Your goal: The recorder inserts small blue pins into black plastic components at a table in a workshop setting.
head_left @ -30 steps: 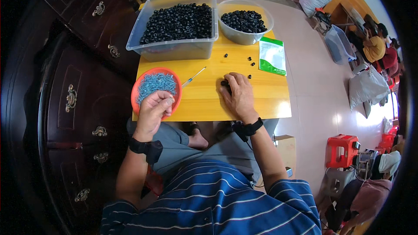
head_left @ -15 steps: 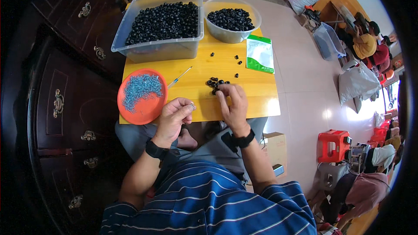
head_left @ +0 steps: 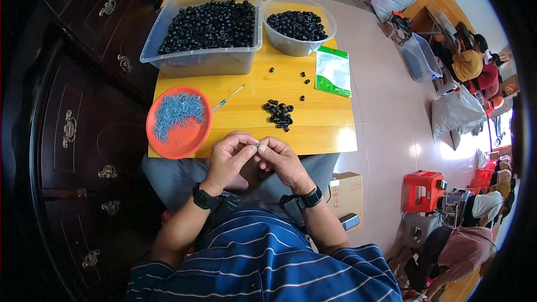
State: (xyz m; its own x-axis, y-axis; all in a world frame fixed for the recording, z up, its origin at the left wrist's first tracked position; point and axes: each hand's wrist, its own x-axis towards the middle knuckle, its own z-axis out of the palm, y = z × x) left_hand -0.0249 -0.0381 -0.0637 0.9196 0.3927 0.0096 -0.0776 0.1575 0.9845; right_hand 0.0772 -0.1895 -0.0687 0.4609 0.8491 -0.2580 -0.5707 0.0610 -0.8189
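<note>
Head-worn fisheye looks steeply down, close over the yellow table [head_left: 324, 128].

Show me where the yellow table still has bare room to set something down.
The yellow table is bare along its near right edge, between the small heap of black rings and the green packet. Another strip lies between the orange plate and the heap. The far end is crowded by the clear bin and bowl.

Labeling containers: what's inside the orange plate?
The orange plate holds a loose heap of small blue-grey metal pieces, likely screws. Its near part is bare. Whatever lies under the heap is covered.
</note>
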